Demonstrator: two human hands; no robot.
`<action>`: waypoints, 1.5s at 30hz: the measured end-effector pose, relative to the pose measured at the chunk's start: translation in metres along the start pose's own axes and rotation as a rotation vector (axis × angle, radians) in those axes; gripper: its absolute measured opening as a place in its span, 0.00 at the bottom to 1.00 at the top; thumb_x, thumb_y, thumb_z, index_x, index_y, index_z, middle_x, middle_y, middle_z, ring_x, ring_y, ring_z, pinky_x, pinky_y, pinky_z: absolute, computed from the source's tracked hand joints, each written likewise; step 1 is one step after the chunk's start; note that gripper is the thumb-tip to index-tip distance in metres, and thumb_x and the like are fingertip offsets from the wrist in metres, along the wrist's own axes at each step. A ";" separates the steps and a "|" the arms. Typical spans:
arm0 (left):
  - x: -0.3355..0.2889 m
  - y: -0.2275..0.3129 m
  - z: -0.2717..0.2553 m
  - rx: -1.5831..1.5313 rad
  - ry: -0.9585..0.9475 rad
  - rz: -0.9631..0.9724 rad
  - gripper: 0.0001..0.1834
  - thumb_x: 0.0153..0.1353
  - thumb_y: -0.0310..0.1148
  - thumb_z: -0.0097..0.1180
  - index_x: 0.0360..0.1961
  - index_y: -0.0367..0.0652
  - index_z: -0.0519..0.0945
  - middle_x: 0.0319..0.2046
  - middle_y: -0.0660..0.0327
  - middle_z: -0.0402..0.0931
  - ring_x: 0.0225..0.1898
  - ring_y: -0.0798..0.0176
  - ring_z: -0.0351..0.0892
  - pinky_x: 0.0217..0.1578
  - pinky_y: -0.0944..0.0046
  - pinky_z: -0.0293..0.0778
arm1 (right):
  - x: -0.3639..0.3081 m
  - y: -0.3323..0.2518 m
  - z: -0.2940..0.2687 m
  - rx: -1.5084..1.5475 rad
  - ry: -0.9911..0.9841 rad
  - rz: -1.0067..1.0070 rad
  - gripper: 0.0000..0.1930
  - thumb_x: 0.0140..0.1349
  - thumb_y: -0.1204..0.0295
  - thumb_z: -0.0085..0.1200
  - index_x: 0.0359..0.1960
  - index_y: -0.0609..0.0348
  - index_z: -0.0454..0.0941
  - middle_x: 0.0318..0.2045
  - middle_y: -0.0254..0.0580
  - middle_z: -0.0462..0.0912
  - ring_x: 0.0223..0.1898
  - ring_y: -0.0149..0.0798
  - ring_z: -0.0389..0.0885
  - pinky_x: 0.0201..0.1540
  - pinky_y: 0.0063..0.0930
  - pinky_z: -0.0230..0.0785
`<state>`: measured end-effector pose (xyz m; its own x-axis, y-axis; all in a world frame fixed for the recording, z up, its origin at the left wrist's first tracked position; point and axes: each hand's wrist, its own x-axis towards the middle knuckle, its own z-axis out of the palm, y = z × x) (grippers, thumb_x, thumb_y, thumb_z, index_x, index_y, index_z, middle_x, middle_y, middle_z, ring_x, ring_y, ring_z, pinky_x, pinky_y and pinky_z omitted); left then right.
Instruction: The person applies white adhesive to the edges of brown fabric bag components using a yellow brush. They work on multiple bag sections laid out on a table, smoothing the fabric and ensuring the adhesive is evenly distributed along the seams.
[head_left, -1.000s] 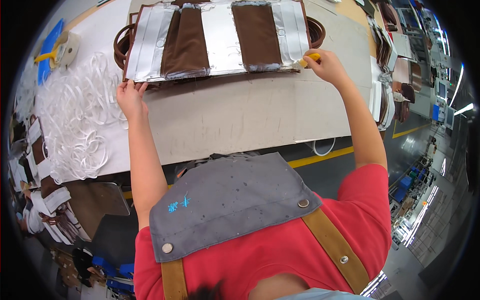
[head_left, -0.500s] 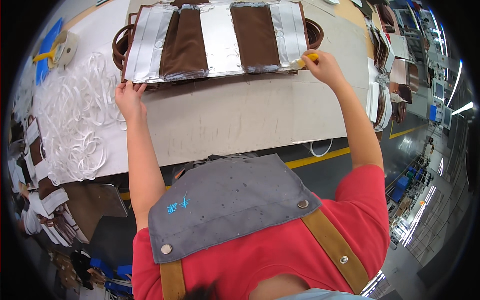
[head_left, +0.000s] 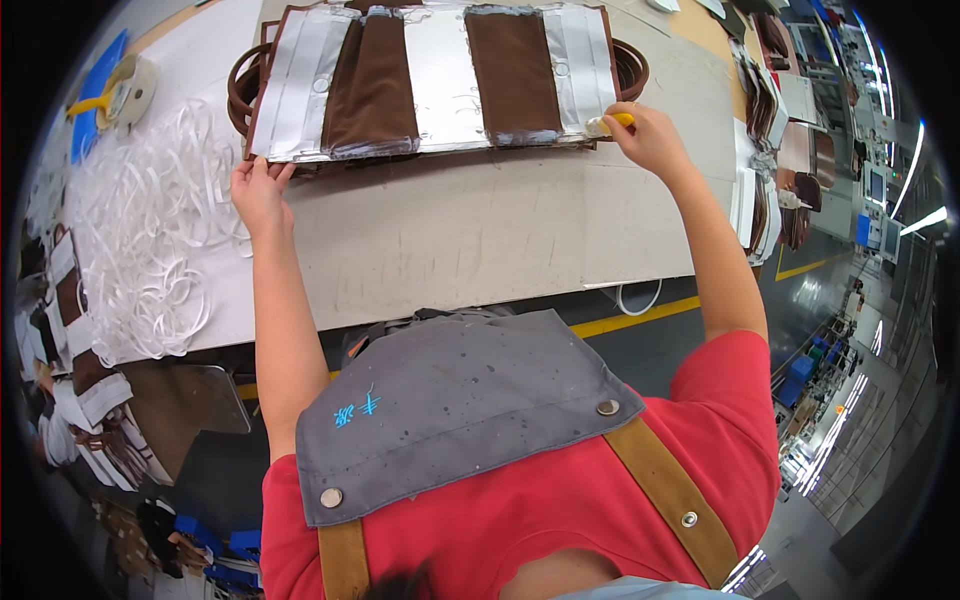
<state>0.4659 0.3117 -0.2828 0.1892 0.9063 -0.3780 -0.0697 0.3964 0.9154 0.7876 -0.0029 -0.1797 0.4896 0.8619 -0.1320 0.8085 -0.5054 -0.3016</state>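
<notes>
A flat stack of brown and white bag panels (head_left: 440, 85) lies at the far side of the table, with brown looped handles (head_left: 628, 72) sticking out at both ends. My left hand (head_left: 262, 195) is closed at the near left corner, thumb and fingers pinching the panel edge. At the near right corner, my right hand (head_left: 648, 138) grips a small brush (head_left: 622, 120) by its yellow handle. Its pale bristles touch the white strip along the panel's edge. Greyish smears show along the near edges of the brown sections.
Tangled white strips (head_left: 150, 240) heap up on the left of the table (head_left: 450, 230). Behind them, a pale pot (head_left: 130, 95) with a yellow-handled tool stands by a blue tray (head_left: 88, 125). Stacked brown and white pieces (head_left: 765, 190) line the right edge.
The brush lies slightly flatter in my right hand, its bristles still at the near right corner. My left hand stays on the left corner.
</notes>
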 end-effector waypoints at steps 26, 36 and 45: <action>-0.140 -0.104 0.277 0.335 -0.908 -0.438 0.23 0.56 0.21 0.41 0.55 0.28 0.60 0.43 0.54 0.71 0.35 0.69 0.70 0.36 0.71 0.70 | -0.105 -0.020 0.045 0.378 0.582 0.233 0.08 0.54 0.77 0.53 0.36 0.59 0.78 0.17 0.36 0.70 0.15 0.27 0.64 0.17 0.20 0.56; -0.134 -0.094 0.287 0.355 -1.078 -0.504 0.14 0.55 0.21 0.44 0.43 0.32 0.72 0.35 0.61 0.71 0.32 0.72 0.67 0.36 0.72 0.66 | -0.113 -0.013 0.055 0.489 0.693 0.288 0.09 0.54 0.78 0.53 0.38 0.58 0.78 0.17 0.35 0.69 0.15 0.26 0.62 0.17 0.19 0.54; -0.128 -0.098 0.293 0.804 -1.099 0.684 0.08 0.46 0.30 0.57 0.28 0.40 0.76 0.27 0.59 0.72 0.30 0.60 0.71 0.35 0.62 0.66 | -0.104 -0.022 0.050 0.506 0.665 0.217 0.11 0.52 0.79 0.55 0.38 0.57 0.77 0.16 0.36 0.70 0.15 0.27 0.63 0.16 0.19 0.55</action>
<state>0.7355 0.1137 -0.2837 0.9798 0.1782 0.0912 0.0228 -0.5519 0.8336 0.7027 -0.0797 -0.2067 0.8337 0.4655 0.2972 0.5097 -0.4413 -0.7386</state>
